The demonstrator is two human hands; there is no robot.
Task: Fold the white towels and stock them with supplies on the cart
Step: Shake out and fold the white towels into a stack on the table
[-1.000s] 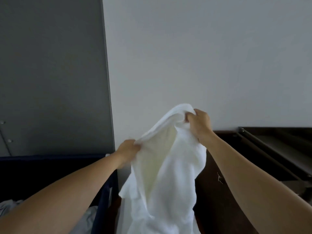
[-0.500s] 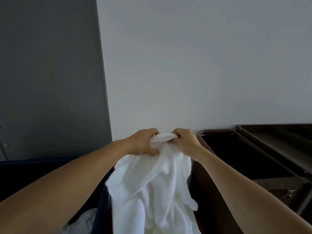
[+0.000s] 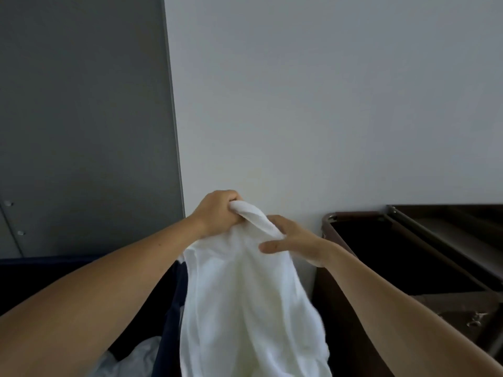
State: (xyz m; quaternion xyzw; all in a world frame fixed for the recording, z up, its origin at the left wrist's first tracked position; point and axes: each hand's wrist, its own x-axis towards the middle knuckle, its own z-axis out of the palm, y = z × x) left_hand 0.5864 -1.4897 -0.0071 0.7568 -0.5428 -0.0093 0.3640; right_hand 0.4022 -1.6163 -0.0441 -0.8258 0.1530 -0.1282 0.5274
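The towel (image 3: pixel 245 308) hangs in the middle foreground. Its top edge is gathered in the left hand (image 3: pixel 217 213). The right hand (image 3: pixel 296 243) is just beside it, lower and to the right, and the same edge runs between its thumb and fingers. Left of the towel, under the left forearm, stands a bin (image 3: pixel 171 308) with linen (image 3: pixel 136 357) in it. The cart (image 3: pixel 353 214) stands to the right, against the wall (image 3: pixel 326 104) behind everything. A door panel (image 3: pixel 81 118) lies left of that wall.

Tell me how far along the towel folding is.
Nothing looks done: no folded towel shows on the cart. In hand: the left hand grips a white towel, hanging unfolded, the right hand pinching its edge. Left: folding, stocking, more linen in the blue bin.
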